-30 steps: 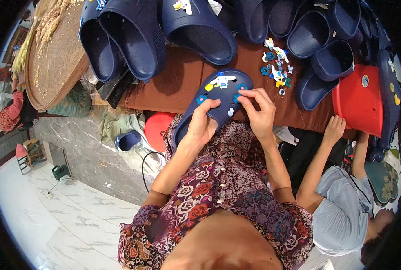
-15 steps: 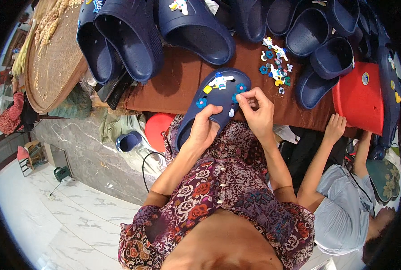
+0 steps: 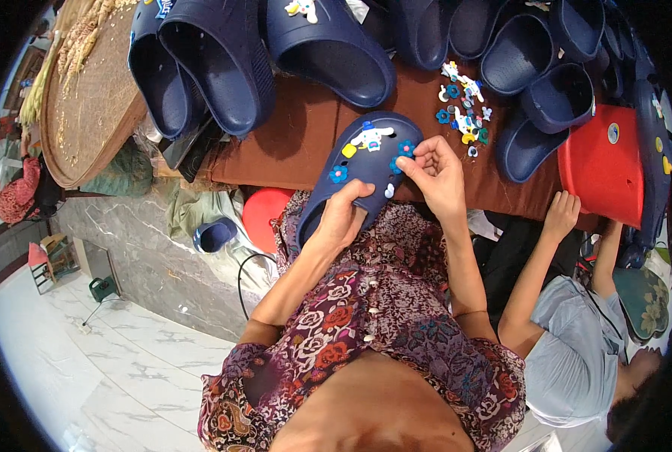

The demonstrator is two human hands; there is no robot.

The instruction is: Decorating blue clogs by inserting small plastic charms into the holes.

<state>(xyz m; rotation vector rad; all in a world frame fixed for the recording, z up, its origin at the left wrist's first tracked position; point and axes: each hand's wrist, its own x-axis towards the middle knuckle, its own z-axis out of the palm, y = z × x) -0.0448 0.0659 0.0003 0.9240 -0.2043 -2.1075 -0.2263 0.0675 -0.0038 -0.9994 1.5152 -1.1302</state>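
Head view: the left hand (image 3: 341, 216) holds a navy clog (image 3: 362, 167) at the near edge of the tabletop (image 3: 291, 154), thumb on the upper and fingers in the foot opening; this grip is closed on the clog. The clog's toe points away from the person, over the tabletop. The right hand (image 3: 440, 179) has a narrow grip, with its thumb tip against a blue flower charm (image 3: 396, 165) and its other fingers curled; whether the charm is pinched cannot be told. The upper also carries a white figure charm (image 3: 371, 138), a yellow charm (image 3: 349, 151) and a second flower charm (image 3: 338, 175). Containers: a round tray (image 3: 99, 132) at the left carries pale grains and dried stalks (image 3: 87, 41); a red plastic vessel (image 3: 602, 169) stands at the right, a co-worker's hand (image 3: 562, 215) at its lower edge, its interior out of sight. Loose charms (image 3: 465, 124) lie in a cluster on the tabletop, between the held clog and several spare clogs (image 3: 518, 56). Relative to the frame half a second earlier, the right hand is turned slightly and its fingers are more curled; the left hand's hold is unchanged.
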